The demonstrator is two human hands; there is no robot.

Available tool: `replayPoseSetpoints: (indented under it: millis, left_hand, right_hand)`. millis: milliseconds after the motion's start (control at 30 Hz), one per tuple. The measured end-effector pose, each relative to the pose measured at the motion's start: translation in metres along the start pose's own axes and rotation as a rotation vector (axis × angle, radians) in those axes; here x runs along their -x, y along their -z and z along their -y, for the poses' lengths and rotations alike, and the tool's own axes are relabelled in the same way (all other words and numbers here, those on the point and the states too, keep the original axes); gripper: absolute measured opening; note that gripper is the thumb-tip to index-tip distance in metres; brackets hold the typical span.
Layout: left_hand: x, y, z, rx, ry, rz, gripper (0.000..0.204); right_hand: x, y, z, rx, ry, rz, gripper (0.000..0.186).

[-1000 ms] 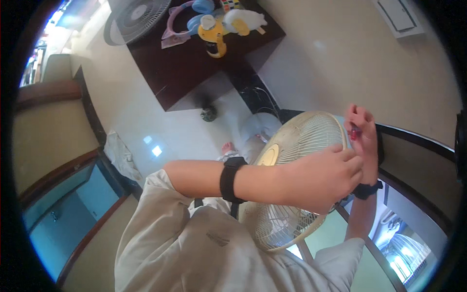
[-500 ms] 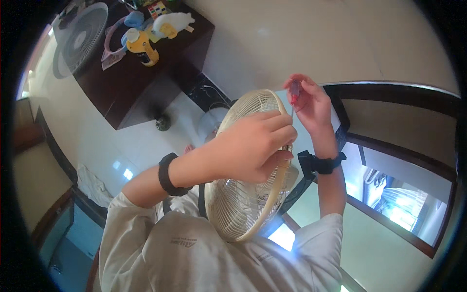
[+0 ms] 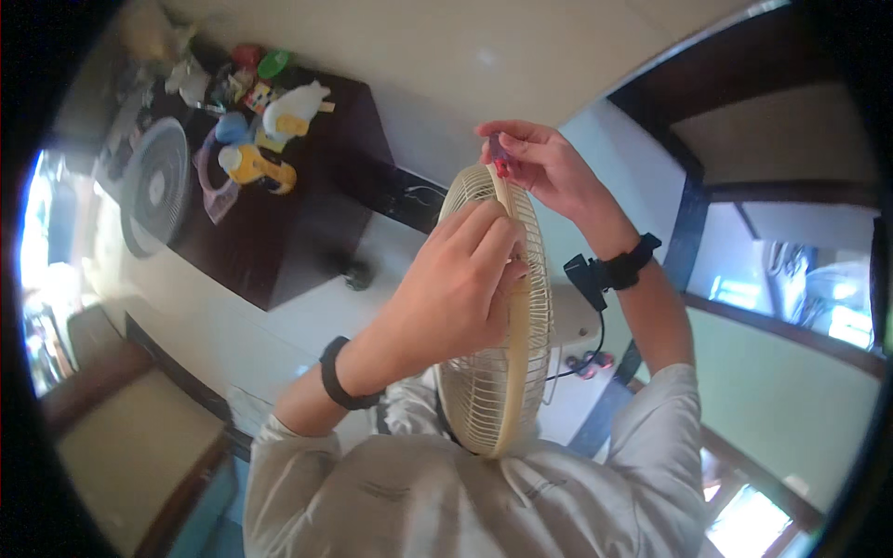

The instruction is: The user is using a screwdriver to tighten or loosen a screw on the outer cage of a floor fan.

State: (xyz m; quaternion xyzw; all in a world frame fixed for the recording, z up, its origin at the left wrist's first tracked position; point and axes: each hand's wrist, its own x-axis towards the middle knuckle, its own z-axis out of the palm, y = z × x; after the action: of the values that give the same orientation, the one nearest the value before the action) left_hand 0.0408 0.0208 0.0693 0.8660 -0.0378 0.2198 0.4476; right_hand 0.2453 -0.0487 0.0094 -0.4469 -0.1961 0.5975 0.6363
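Note:
An off-white fan (image 3: 479, 400) stands upright in front of my chest, its round wire cage seen nearly edge-on. My left hand (image 3: 460, 284) is closed on the cage's rim band, thumb and fingers pinching at its upper part. What lies right under those fingertips is hidden. Beyond the rim, my right hand (image 3: 558, 177) holds a screwdriver (image 3: 500, 149) by its purple and red see-through handle. The handle is near the top of the cage, and the blade's tip cannot be made out. Black bands circle both wrists, the right one carrying a small black box.
A dark wooden cabinet (image 3: 326, 186) at the back left bears a yellow bottle (image 3: 260, 169), pink and blue headphones (image 3: 219, 167) and a white plush toy (image 3: 293, 110). Beside it shows a round grey fan grille (image 3: 158, 186). A small dark round object (image 3: 358, 275) is on the floor.
My view has turned, so the cabinet shows more fully. The right hand has brought the screwdriver closer to the fan's rim. The left hand still grips the rim.

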Motion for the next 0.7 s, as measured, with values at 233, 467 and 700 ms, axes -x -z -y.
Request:
replayPoseSetpoints:
  millis: [233, 467, 700]
  left_hand:
    - [-0.015, 0.005, 0.010, -0.059, 0.087, 0.055, 0.026]
    - [-0.019, 0.006, 0.014, -0.187, 0.029, 0.101, 0.031]
    - [-0.023, 0.006, 0.014, 0.039, 0.140, 0.137, 0.024]
  right_hand:
    - [0.002, -0.012, 0.007, 0.093, 0.221, -0.109, 0.036]
    - [0.041, -0.007, 0.041, 0.256, 0.510, -0.210, 0.032]
    - [0.108, -0.050, 0.012, 1.068, 0.440, -0.185, 0.042]
